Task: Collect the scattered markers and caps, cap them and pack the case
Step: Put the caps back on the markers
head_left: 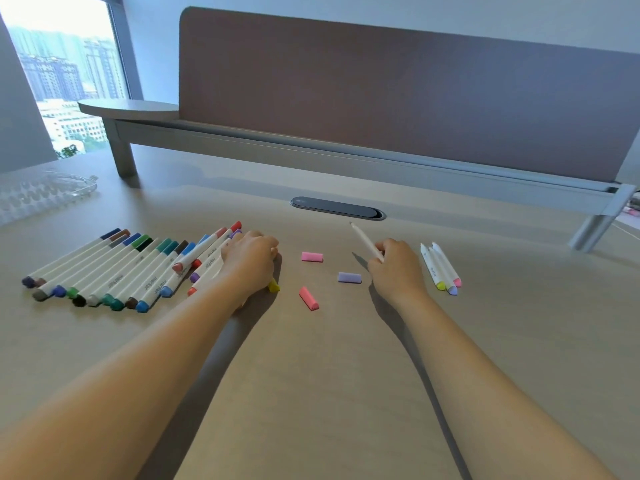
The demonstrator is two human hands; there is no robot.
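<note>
A row of several capped white markers [114, 271] lies on the desk at the left. My left hand [251, 259] rests curled over the right end of that row, on a marker with a yellow end [273, 287] that pokes out under my wrist. My right hand [394, 268] grips an uncapped white marker [363, 239], tip pointing up and away. Between my hands lie three loose caps: a pink one [311, 257], a second pink one [309, 298] and a lilac one [349, 277]. Three uncapped markers [441, 268] lie right of my right hand.
A clear plastic marker case [41, 194] sits at the far left of the desk. A dark oval cable port [337, 207] is set into the desk behind the caps. A brown divider panel [398, 91] on a metal rail closes off the back.
</note>
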